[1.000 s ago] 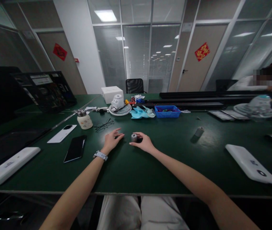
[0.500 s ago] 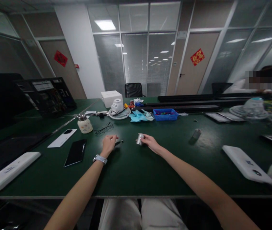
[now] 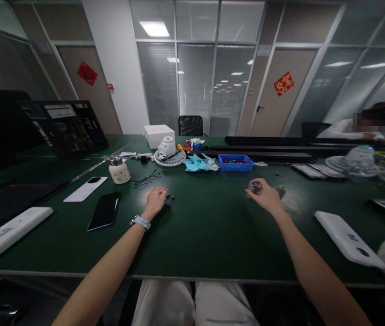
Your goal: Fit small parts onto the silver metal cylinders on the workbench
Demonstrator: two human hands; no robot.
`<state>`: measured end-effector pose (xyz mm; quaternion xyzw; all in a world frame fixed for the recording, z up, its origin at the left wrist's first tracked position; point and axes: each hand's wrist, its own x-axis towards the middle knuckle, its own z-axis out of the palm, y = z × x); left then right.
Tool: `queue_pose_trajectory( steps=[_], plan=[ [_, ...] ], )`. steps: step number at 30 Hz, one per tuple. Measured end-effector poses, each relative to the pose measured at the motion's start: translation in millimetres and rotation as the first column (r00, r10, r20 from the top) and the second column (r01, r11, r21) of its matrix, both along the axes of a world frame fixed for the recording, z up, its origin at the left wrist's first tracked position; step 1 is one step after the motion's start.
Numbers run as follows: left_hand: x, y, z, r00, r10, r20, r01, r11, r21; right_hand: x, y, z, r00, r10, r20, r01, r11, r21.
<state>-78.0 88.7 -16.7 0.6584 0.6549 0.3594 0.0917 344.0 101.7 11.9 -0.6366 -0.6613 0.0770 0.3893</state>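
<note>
Grey metal cylinder (image 3: pixel 254 186) pinched between thumb and fingers of the right hand (image 3: pixel 266 195), near another upright grey cylinder (image 3: pixel 282 191); left hand (image 3: pixel 156 198) fingers curled, contents hard to tell.

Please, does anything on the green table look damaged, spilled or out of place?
I see no spill. The white fan seems taken apart: light-blue blades lie loose beside it. A tiny part, too small to identify, lies near the left hand.

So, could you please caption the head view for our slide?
Right hand gripping a gray cylinder, left hand near a tiny object.
</note>
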Motion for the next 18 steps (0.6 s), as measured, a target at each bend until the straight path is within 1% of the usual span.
queue_pose_trajectory(
  steps=[1, 2, 3, 5, 8, 10, 12, 13, 14, 15, 16, 17, 18],
  plan=[
    [0, 0, -0.2, 1.000, -0.006, -0.018, 0.006, 1.000, 0.001, 13, -1, 3.8, 0.990, -0.089, 0.105, 0.087, 0.996, 0.023],
    [0, 1, -0.2, 0.999, -0.011, -0.035, 0.011, 1.000, -0.001, 24, -1, 6.7, 0.971, -0.165, 0.175, 0.163, 0.986, 0.028],
    [0, 1, 0.1, 0.999, -0.013, -0.049, 0.012, 1.000, -0.004, 33, -1, 8.5, 0.948, -0.228, 0.222, 0.229, 0.973, 0.022],
    [0, 0, 1.1, 0.997, -0.011, -0.070, 0.010, 1.000, -0.012, 47, 0, 8.6, 0.908, -0.308, 0.286, 0.327, 0.945, -0.020],
    [1, -2, 2.6, 0.997, -0.007, -0.074, 0.006, 1.000, -0.020, 60, 1, 3.9, 0.882, -0.335, 0.332, 0.398, 0.907, -0.141],
    [2, -2, 3.0, 0.998, -0.018, -0.063, 0.017, 1.000, -0.019, 64, 1, 2.4, 0.886, -0.321, 0.335, 0.406, 0.886, -0.225],
    [2, -3, 2.8, 0.999, -0.013, -0.044, 0.013, 1.000, -0.002, 63, -3, 5.3, 0.887, -0.306, 0.347, 0.406, 0.874, -0.267],
    [2, -3, 2.5, 1.000, 0.005, -0.027, -0.005, 1.000, 0.007, 58, -6, 8.6, 0.878, -0.312, 0.363, 0.412, 0.878, -0.242],
    [2, -3, 2.2, 0.999, 0.037, -0.004, -0.037, 0.999, 0.012, 50, -10, 13.0, 0.863, -0.332, 0.381, 0.420, 0.890, -0.177],
    [2, -2, 1.8, 0.996, 0.081, 0.026, -0.081, 0.997, 0.010, 37, -14, 17.8, 0.848, -0.356, 0.393, 0.416, 0.906, -0.078],
    [1, -2, 1.5, 0.989, 0.132, 0.061, -0.132, 0.991, 0.003, 20, -18, 22.8, 0.846, -0.359, 0.393, 0.378, 0.925, 0.031],
    [0, -3, 1.3, 0.979, 0.182, 0.096, -0.182, 0.983, -0.006, -2, -22, 27.2, 0.864, -0.325, 0.385, 0.299, 0.946, 0.128],
    [0, -3, 1.2, 0.966, 0.225, 0.130, -0.226, 0.974, -0.013, -27, -25, 30.5, 0.898, -0.231, 0.374, 0.172, 0.967, 0.186]
  ],
)
